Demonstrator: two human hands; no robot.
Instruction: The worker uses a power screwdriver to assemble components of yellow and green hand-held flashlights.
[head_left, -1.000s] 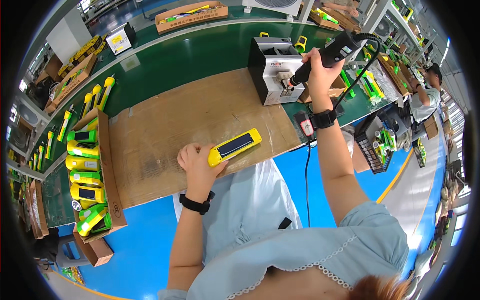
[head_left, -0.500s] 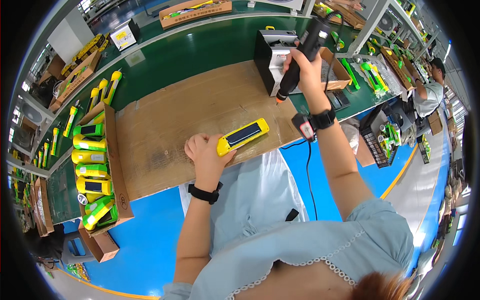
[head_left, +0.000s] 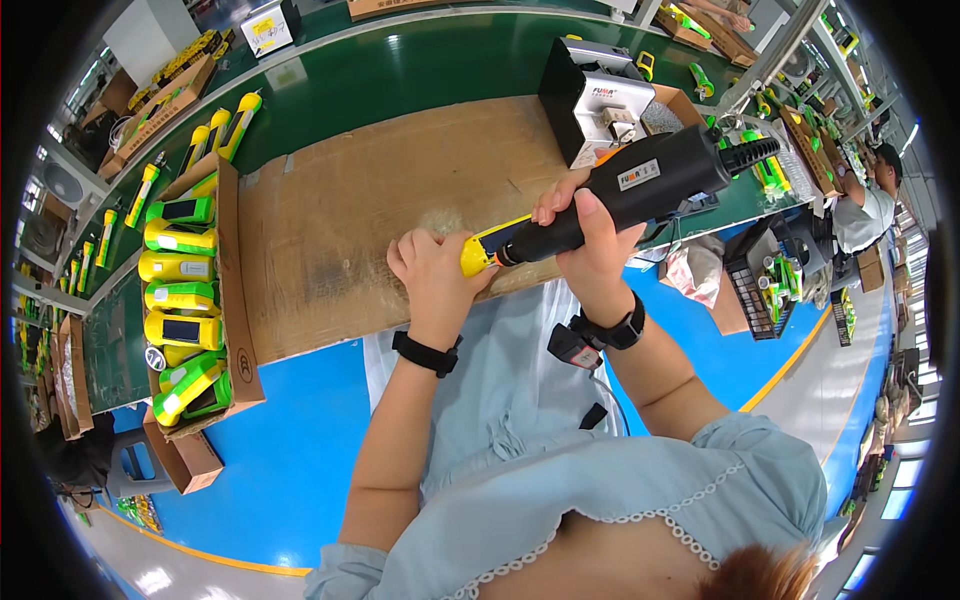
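Observation:
My left hand [head_left: 438, 278] is closed round the left end of a yellow flashlight [head_left: 472, 257] with a dark panel on its upper face, holding it against the cardboard sheet [head_left: 340, 220]. In my right hand [head_left: 597, 243] is a black electric screwdriver [head_left: 645, 178], tilted with its nose down to the left. The orange tip meets the flashlight's left end, close to my left fingers. Much of the flashlight is hidden under the screwdriver and my right hand. A screw at the tip cannot be made out.
Left of the cardboard stands a carton [head_left: 236, 310] of yellow and green flashlights [head_left: 183, 330]. Several more flashlights [head_left: 240, 125] lie behind it. A black and silver box-shaped machine [head_left: 600, 95] stands at the back right. Farther right sits a co-worker [head_left: 868, 215]. A black crate [head_left: 752, 290] is below the bench.
My right hand has brought the screwdriver down and left, from above the cardboard onto the flashlight. My left hand keeps its hold on the flashlight. The whole view has shifted a little.

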